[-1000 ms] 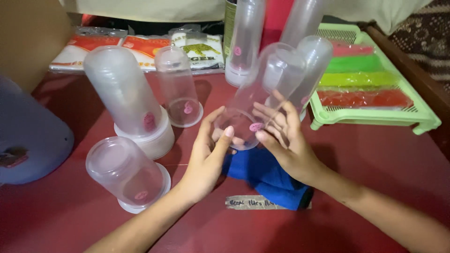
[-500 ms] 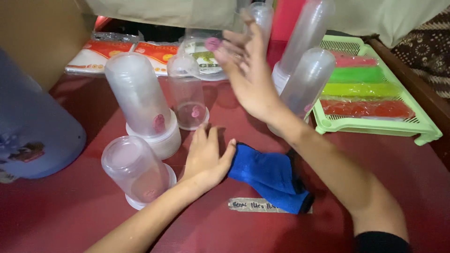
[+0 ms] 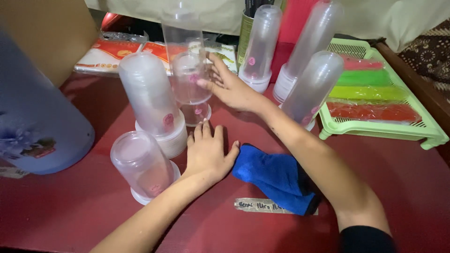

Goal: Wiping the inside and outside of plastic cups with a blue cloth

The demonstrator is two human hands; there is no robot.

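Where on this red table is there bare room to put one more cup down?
Bare red table lies in front of the green tray, right of the blue cloth, and along the near edge left of the left hand. The middle is crowded: upturned clear plastic cups stand close together, the right hand on one stack.

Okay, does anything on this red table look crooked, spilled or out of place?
Nothing is spilled or broken. The crumpled blue cloth lies bunched beside the flat left hand, and the right hand touches the clear plastic cup stacked on another upturned one.
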